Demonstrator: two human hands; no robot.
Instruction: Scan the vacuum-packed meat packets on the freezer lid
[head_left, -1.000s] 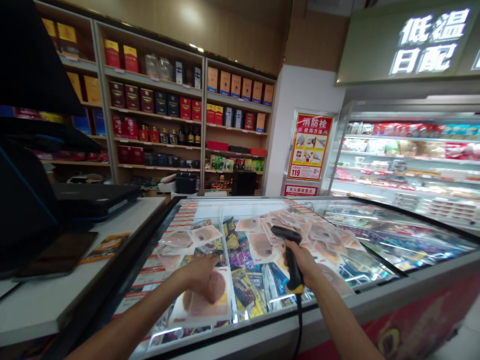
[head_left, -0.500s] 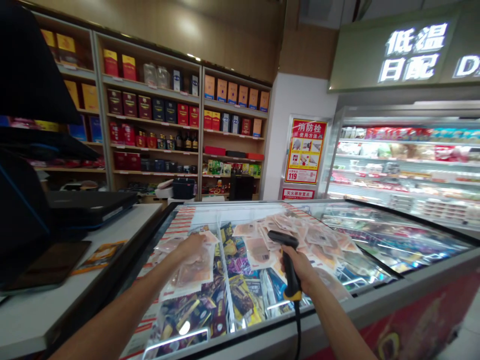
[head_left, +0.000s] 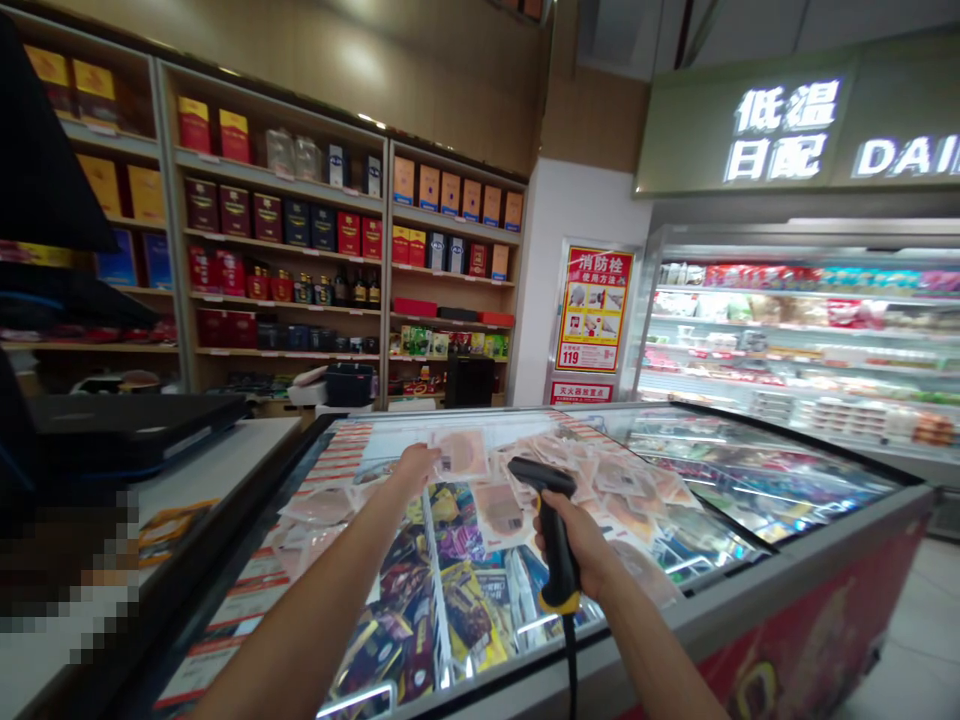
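My left hand pinches the near left edge of a flat, clear packet with pale contents and a small printed label. It holds this packet over the glass top of a chest freezer. In my right hand is a black and yellow barcode scanner, gripped by its handle, its head pointing left and its cable hanging down. Just left of the scanner lies a similar packet with a label. More such packets form a heap behind and right of the scanner, and others lie left of my forearm.
Bagged goods show through the freezer glass. On the left stands a white counter with a black device and an orange packet. Shelves of boxes line the back wall; a lit refrigerated display is at right.
My left hand has moved right and away from me with a packet, from the left pile toward the scanner's head. The scanner stays in my right hand. The view has turned slightly right.
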